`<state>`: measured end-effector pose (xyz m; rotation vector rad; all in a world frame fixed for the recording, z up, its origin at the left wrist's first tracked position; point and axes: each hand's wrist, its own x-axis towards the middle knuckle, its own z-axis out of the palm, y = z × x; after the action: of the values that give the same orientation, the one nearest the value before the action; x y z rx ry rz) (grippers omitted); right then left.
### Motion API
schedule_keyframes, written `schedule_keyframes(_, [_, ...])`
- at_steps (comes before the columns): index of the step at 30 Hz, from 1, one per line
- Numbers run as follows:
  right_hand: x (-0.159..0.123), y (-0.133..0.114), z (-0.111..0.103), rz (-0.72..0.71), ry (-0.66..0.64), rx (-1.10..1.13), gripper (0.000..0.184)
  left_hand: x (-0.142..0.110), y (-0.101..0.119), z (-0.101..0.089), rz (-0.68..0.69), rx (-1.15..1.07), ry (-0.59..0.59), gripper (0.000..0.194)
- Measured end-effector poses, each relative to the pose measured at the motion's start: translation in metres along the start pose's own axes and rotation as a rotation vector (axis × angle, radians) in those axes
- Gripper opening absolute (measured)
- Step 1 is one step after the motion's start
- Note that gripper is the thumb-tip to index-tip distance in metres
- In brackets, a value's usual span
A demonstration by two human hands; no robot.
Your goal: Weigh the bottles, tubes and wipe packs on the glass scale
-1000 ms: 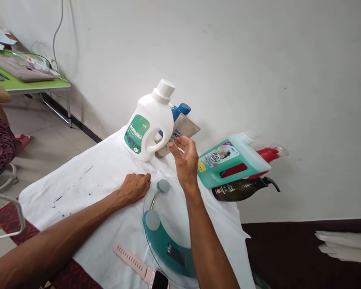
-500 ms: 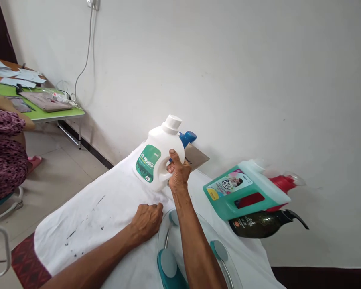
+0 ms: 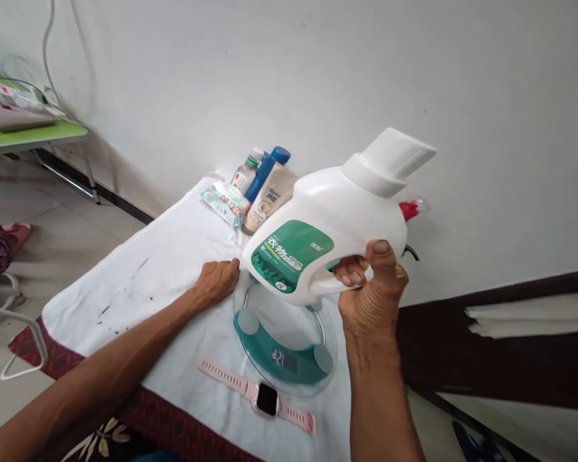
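Observation:
My right hand (image 3: 374,285) is wrapped round the handle of a large white laundry detergent bottle (image 3: 337,202) with a green label. The bottle is capped and tilted to the right, raised above a round glass scale (image 3: 303,367) and hiding part of it. The scale's teal strip carries a lit display. My left hand (image 3: 216,280) rests on the white cloth by the scale's left edge, its fingers curled in, with nothing seen in them. A pink-strapped smartwatch (image 3: 266,398) lies in front of the scale.
Beyond my left hand, a wipes pack (image 3: 225,202), a clear bottle (image 3: 247,170), a blue bottle (image 3: 264,173) and a beige tube (image 3: 272,196) stand against the wall. A red pump top (image 3: 409,209) shows behind the detergent. A person's pink shoe (image 3: 19,237) is at far left.
My right hand has brought the detergent bottle nearer and to the right, over the scale, tilting it more. The view has shifted, revealing the watch and wall-side items. My left hand stays on the cloth.

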<state>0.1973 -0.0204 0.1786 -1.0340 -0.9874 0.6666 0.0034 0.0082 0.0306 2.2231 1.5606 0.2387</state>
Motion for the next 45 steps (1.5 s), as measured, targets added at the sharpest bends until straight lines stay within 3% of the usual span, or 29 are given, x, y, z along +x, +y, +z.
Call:
schedule_keyframes(3, [-0.019, 0.001, -0.037, 0.021, 0.093, -0.049, 0.069, 0.001, 0.001, -0.001, -0.001, 0.012, 0.002, 0.034])
schedule_keyframes(7, [-0.035, 0.009, -0.068, 0.043, 0.190, -0.045, 0.069, 0.002, 0.002, -0.002, -0.009, 0.039, 0.019, 0.034])
schedule_keyframes(13, [-0.041, 0.015, -0.084, 0.007, 0.226, -0.010, 0.069, 0.002, 0.001, -0.001, -0.027, 0.069, 0.032, 0.035])
schedule_keyframes(19, [-0.045, 0.018, -0.105, 0.041, 0.146, -0.007, 0.062, 0.002, 0.000, -0.003, -0.024, 0.071, 0.032, 0.034])
schedule_keyframes(21, [-0.047, 0.030, -0.125, 0.056, 0.198, -0.015, 0.065, 0.001, 0.000, -0.003, -0.016, 0.070, 0.034, 0.034])
schedule_keyframes(25, [-0.059, 0.076, -0.172, 0.116, 0.458, -0.198, 0.066, 0.001, -0.002, -0.002, -0.015, 0.066, 0.044, 0.033])
schedule_keyframes(28, [-0.073, 0.110, -0.194, 0.168, 0.509, -0.322, 0.067, 0.001, -0.001, -0.002, -0.016, 0.071, 0.046, 0.032])
schedule_keyframes(32, [-0.083, 0.128, -0.200, 0.187, 0.487, -0.325, 0.061, 0.001, 0.000, -0.002, -0.016, 0.070, 0.044, 0.029])
schedule_keyframes(45, [-0.084, 0.125, -0.200, 0.232, 0.406, -0.361, 0.054, 0.002, 0.005, -0.007, -0.038, 0.093, 0.040, 0.028])
